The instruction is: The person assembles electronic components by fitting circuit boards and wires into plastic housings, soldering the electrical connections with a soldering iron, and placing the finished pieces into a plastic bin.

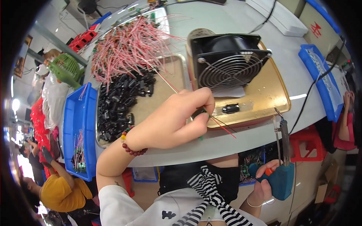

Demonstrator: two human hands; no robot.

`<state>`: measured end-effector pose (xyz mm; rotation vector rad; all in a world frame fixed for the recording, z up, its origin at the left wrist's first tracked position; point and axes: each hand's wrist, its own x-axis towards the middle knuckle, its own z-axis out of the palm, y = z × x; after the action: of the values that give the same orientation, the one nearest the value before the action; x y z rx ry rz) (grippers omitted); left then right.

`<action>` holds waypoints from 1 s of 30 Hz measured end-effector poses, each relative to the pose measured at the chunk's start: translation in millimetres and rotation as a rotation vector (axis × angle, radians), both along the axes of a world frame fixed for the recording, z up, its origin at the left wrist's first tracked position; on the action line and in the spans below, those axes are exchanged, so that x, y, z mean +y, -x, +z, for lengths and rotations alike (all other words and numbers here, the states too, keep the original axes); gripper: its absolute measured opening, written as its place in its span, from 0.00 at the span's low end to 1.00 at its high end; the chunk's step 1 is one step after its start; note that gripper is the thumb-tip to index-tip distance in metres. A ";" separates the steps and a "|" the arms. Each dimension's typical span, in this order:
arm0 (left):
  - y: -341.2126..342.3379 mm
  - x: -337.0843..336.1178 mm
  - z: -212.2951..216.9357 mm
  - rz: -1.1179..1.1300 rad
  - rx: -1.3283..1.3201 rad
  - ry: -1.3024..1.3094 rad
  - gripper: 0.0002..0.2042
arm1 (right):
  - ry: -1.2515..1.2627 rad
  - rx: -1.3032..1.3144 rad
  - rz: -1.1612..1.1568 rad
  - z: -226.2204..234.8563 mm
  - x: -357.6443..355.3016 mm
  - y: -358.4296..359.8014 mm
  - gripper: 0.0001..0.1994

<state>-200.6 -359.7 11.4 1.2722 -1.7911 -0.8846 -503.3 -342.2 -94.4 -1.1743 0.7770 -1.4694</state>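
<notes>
My left hand reaches across the table's front edge, thumb and forefinger pinched on a small black part. Thin red and dark wires stick out from that pinch toward the right, and a pale red-white wire runs up from behind the hand. Lower right, my right hand grips a teal soldering gun, its tip pointing up near the corner of the gold tray. On that tray a black plastic housing lies in front of a black fan with a round wire guard.
Left of centre, a tray holds many black housings beneath a heap of red-and-white wires. Blue bins flank the table. A black cable hangs at right. Co-workers sit on both sides, one in a yellow shirt.
</notes>
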 end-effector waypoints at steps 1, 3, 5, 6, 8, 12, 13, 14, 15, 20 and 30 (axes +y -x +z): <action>3.0 -5.9 -0.6 0.021 -0.028 -0.057 0.03 | -0.005 -0.002 0.003 0.1 0.6 0.3 0.23; 9.6 -14.8 2.7 0.048 -0.042 -0.185 0.06 | 0.004 0.002 0.016 -2.2 0.5 5.2 0.22; 13.4 -21.0 -4.4 0.024 -0.003 -0.201 0.06 | -0.002 0.019 0.003 -5.3 2.1 11.2 0.22; 14.0 -21.2 -6.6 0.028 0.019 -0.220 0.06 | -0.010 0.019 0.014 -7.7 2.9 12.7 0.22; 13.9 -21.5 -8.0 0.019 0.040 -0.234 0.06 | -0.005 0.022 0.013 -11.4 3.3 16.3 0.22; 15.5 -24.1 -8.7 0.008 -0.127 -0.182 0.06 | 0.010 0.007 0.050 -8.9 0.3 14.8 0.22; 16.3 -24.6 -9.1 0.022 -0.128 -0.202 0.06 | 0.008 0.011 0.066 -8.0 -0.1 14.4 0.23; 16.7 -25.1 -9.3 0.018 -0.122 -0.200 0.06 | 0.010 0.017 0.062 -7.3 -0.2 14.2 0.23; 16.3 -25.1 -9.6 0.012 -0.118 -0.198 0.05 | 0.020 0.024 0.080 -7.2 -0.2 13.6 0.23; 15.1 -23.7 -16.4 -0.007 -0.114 -0.130 0.05 | 0.036 0.048 0.096 -4.6 -0.5 5.9 0.23; 25.0 -26.7 -39.4 0.192 -0.334 0.345 0.05 | 0.008 0.066 0.106 -1.1 1.1 -6.7 0.24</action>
<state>-225.6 -386.4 -28.0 1.3881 -1.9308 -0.2493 -496.6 -341.2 -95.5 -1.2565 0.7431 -1.3535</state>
